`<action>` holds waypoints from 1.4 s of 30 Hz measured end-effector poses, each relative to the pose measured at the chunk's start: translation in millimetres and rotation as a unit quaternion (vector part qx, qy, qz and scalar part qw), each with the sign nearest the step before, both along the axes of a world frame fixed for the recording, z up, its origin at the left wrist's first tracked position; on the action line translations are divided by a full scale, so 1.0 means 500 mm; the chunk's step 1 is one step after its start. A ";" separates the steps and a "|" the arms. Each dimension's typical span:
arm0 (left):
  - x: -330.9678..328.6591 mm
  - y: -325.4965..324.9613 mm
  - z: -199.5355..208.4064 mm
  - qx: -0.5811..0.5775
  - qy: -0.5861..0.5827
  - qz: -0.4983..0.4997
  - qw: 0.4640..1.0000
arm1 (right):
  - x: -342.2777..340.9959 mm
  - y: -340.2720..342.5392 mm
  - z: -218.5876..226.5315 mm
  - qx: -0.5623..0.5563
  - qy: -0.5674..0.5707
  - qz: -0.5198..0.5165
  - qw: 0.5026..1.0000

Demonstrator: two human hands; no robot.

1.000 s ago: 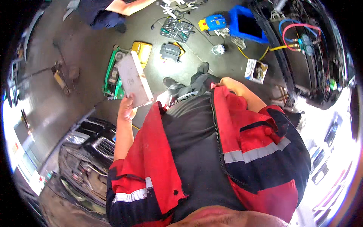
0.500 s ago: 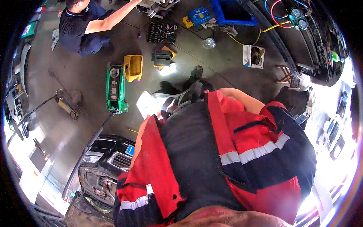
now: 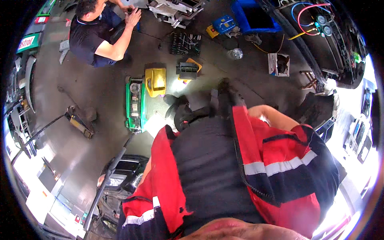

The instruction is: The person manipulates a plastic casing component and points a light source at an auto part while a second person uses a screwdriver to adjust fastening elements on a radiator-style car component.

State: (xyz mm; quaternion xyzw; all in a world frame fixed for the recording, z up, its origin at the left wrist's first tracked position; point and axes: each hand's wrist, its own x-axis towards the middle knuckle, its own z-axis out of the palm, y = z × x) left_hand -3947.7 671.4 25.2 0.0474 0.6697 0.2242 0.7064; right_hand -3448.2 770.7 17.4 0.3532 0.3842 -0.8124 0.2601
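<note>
Neither of my hands shows. A sliver of my left forearm (image 3: 145, 172) runs behind the edge of my red and navy jacket (image 3: 164, 188). My bent right forearm (image 3: 276, 115) goes in behind the jacket's other side, so its hand is hidden. What the hands hold or touch cannot be seen. Ahead of my legs are a green floor jack (image 3: 130, 105), a yellow container (image 3: 160, 83) and a dark boxy part (image 3: 188, 71) resting on something orange-yellow.
A co-worker (image 3: 90, 42) crouches at the far left, both hands raised around something small and dark. Beyond lie an open tool set (image 3: 185, 44) and a blue tray (image 3: 239, 17). A gauge set with hoses (image 3: 325, 28) is at right. A car front (image 3: 120, 180) stands at lower left.
The view has shifted, so floor things appear farther right and lower. The co-worker's outstretched arm has drawn back, and both hands are now together. Pale sheet-like material near my legs no longer shows.
</note>
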 end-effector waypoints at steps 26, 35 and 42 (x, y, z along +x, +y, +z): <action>-0.032 0.632 -0.878 0.330 -0.154 0.233 0.902 | -0.447 0.508 -1.188 0.612 -0.039 0.114 0.782; -0.057 0.635 -0.937 0.310 -0.235 0.099 0.916 | -0.313 0.542 -1.115 0.414 0.027 -0.049 0.908; -0.027 0.655 -0.906 0.265 -0.242 0.051 0.932 | 0.041 0.271 -1.054 0.509 -0.312 -0.240 0.766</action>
